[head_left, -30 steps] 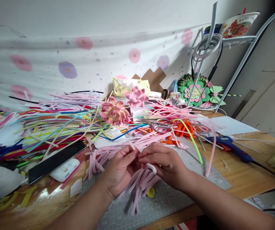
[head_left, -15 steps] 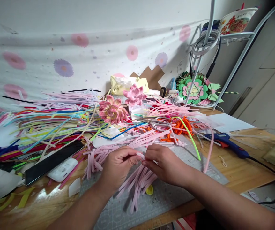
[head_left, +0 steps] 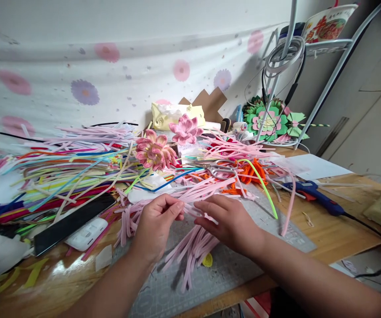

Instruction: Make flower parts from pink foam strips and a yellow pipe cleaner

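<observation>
My left hand (head_left: 159,221) is closed in a pinch on one end of a pale pink pipe cleaner (head_left: 190,209). This strand runs right, between the thumb and fingers of my right hand (head_left: 228,223), which are stretched out and apart around it. Below both hands, a bundle of pink pipe cleaners (head_left: 192,254) lies on a grey cutting mat (head_left: 164,296). Beside that bundle sits a small yellow coil (head_left: 207,260). More pink pipe cleaners (head_left: 207,191) are heaped just behind my hands.
Behind lie scissors (head_left: 223,170), two pink flowers (head_left: 155,150) and piles of coloured pipe cleaners (head_left: 67,172). A black phone-like slab (head_left: 74,224) and a white case (head_left: 87,234) are at left. A blue glue gun (head_left: 316,197) rests at right, below a metal rack (head_left: 329,46).
My right hand's fingers have loosened and spread from their pinch. My left hand has shifted slightly left and up, still pinching, and more of the strand shows between the hands.
</observation>
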